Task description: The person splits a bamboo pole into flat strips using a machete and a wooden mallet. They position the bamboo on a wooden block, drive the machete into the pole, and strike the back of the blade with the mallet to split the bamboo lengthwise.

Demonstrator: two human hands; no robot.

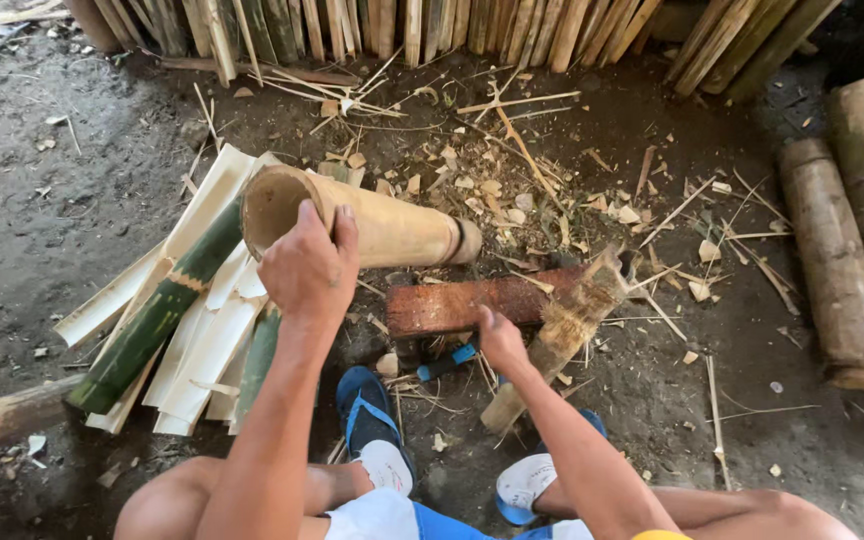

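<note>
Head view of bamboo being split on an earthen floor (pixel 62 230). The left hand (pixel 304 268) is clamped over the rim of one whole bamboo tube (pixel 372 225), which lies tilted with its open end toward the viewer and its far end near a reddish wooden block (pixel 472 303). The right hand (pixel 500 340) is closed around a frayed wooden mallet (pixel 562 325), whose head rests on that block. A blue-handled tool (pixel 447 361) lies on the floor just beside the right hand; its blade is hidden.

Progress, as judged from the layout: the held tube shows no split along its visible wall, so it appears still to be worked. A fan of finished split bamboo slats (pixel 187 330) lies to the left, roughly ten pieces, some green skin up, others pale inner face up; overlap prevents an exact count. Two uncut bamboo logs (pixel 837 270) lie at the right edge, well apart from the hands. A row of upright bamboo strips (pixel 432 25) lines the back, too many and too cropped to count. Chips and splinters (pixel 512 190) litter the floor between block and row. Two blue sandals (pixel 372 420) are visible at the bottom.
</note>
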